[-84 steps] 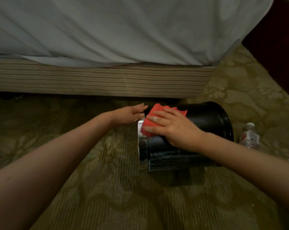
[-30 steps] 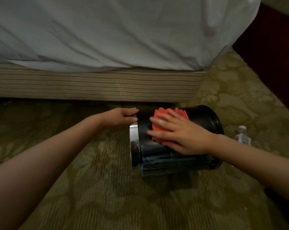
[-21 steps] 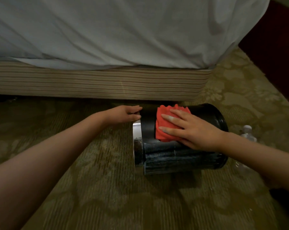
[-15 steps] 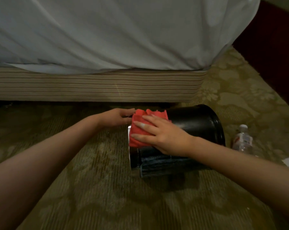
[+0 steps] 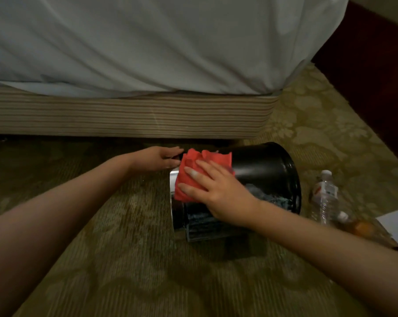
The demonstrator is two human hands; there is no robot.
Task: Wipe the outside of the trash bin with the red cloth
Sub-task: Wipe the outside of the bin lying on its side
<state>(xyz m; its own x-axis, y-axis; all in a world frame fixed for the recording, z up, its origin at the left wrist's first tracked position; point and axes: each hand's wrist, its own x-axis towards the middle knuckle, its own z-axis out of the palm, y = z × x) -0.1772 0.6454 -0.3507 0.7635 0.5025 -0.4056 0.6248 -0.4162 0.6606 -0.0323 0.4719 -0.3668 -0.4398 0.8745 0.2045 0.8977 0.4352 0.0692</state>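
Pressure through a flat palm is what this step calls for. The trash bin lies on its side on the carpet, just in front of the striped bed base at the carpet's far edge, with its shiny metal band at the left end. The right hand lies flat on the red cloth, fingers straight and spread, pressing the bunched cloth onto the bin's upper side beside that band. The left hand rests with straight fingers against the bin's left end and holds nothing; it appears to brace the bin.

To do the step well, the person would likely flatten the cloth so that more of it meets the black wall. Long overlapping strokes along the bin's length would then work best, from the band to the wide right end. The bin is round and lies on soft carpet, so a sideways push could roll it, which makes the bracing hand matter. Turning the bin a little between passes would bring the side now against the carpet within reach. The near side shows pale streaks or reflections, hard to tell which, and may need firmer rubbing. A water bottle sits just right of the bin, near enough for a long stroke to knock it.
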